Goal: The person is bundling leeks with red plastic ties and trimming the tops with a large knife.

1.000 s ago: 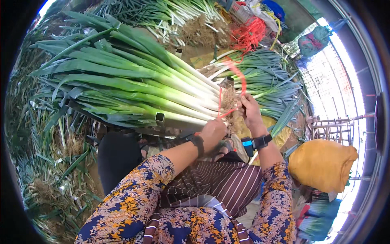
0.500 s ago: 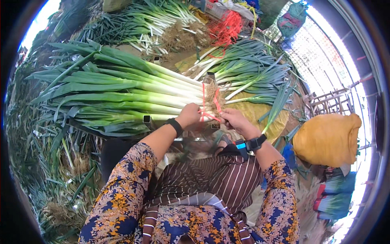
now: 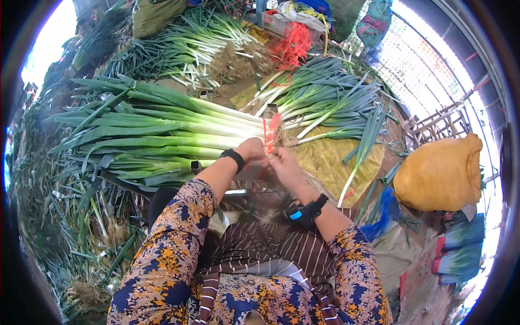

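Note:
A thick bundle of leeks lies crosswise in front of me, its green leaves to the left and white root ends to the right. Red plastic tie strips cross the white stalks next to the roots. At the near side of the bundle, my left hand is closed on the red strip, against the stalks. Fingertips of my right hand pinch the strip right beside it, so the two hands nearly touch. The exact knot or crossing under the fingers is hidden.
Square metal posts of a rack stick up around the bundle. Beyond it lie more leeks on a yellow sheet, and a tangle of red strips. An orange-yellow sack stands right; loose leeks cover the left ground.
My right hand has moved left, toward my left hand, drawing the red strip in close against the stalks. The loose strip by the roots has shifted with it. My view has shifted slightly.

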`<state>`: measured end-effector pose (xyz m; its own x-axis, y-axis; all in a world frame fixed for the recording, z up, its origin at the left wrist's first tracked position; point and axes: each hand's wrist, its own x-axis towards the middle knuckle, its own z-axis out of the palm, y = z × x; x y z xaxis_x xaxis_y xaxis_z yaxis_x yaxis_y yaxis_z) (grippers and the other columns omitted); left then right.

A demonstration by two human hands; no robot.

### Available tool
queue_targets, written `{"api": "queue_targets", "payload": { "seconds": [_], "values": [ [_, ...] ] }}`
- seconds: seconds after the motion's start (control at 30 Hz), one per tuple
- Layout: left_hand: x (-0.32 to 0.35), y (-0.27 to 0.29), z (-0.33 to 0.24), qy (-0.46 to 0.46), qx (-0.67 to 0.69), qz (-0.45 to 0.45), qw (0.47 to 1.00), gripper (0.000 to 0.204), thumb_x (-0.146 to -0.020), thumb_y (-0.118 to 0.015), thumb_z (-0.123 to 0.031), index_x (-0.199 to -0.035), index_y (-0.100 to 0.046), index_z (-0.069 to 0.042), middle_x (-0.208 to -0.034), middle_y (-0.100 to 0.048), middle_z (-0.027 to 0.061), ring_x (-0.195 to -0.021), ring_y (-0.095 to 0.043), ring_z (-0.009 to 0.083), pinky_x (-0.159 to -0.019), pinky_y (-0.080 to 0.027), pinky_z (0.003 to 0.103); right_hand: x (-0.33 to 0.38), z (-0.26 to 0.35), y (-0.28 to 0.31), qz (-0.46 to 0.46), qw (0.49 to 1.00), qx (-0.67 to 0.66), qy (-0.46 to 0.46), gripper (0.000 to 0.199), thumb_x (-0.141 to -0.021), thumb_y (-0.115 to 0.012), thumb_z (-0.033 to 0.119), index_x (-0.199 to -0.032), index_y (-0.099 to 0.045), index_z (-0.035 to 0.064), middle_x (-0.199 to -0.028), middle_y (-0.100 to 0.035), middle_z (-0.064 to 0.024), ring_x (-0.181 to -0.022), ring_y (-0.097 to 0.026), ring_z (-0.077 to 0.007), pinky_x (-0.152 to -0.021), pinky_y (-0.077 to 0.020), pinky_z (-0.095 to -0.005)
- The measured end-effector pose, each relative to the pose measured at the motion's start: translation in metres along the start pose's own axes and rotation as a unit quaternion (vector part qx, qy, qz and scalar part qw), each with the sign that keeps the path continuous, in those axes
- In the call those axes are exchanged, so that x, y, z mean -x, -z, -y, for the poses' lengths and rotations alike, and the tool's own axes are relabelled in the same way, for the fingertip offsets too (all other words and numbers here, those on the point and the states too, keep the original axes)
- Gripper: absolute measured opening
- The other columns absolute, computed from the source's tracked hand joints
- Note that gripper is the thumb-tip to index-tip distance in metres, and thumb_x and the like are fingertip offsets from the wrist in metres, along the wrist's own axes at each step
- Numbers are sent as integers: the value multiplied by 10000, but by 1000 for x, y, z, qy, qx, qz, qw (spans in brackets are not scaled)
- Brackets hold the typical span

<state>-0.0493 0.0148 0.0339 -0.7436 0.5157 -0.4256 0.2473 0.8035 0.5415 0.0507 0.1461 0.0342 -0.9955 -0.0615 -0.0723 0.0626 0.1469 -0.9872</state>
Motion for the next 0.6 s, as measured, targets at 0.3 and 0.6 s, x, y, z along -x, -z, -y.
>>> {"api": "queue_targets", "payload": {
  "seconds": [0.3, 0.6],
  "values": [
    [-27, 1, 15, 74, 105, 94, 987, 165, -671, -580, -71, -538, -587, 27, -463, -523, 110, -403, -531, 174, -356, -399, 339, 13, -18, -45, 91, 953, 163, 239, 124, -806, -536, 111, -897, -530, 27, -785, -558, -200, -812, -547, -376, -722, -435, -444],
    [-61, -14, 60, 66, 163, 107, 979, 109, -602, -572, 28, -529, -499, -5, -497, -480, 70, -393, -409, 137, -350, -283, 299, 0, -40, -29, 167, 952, 242, 81, 121, -741, -590, 129, -789, -612, 20, -776, -618, -188, -788, -608, -344, -717, -476, -404]
  ]
}}
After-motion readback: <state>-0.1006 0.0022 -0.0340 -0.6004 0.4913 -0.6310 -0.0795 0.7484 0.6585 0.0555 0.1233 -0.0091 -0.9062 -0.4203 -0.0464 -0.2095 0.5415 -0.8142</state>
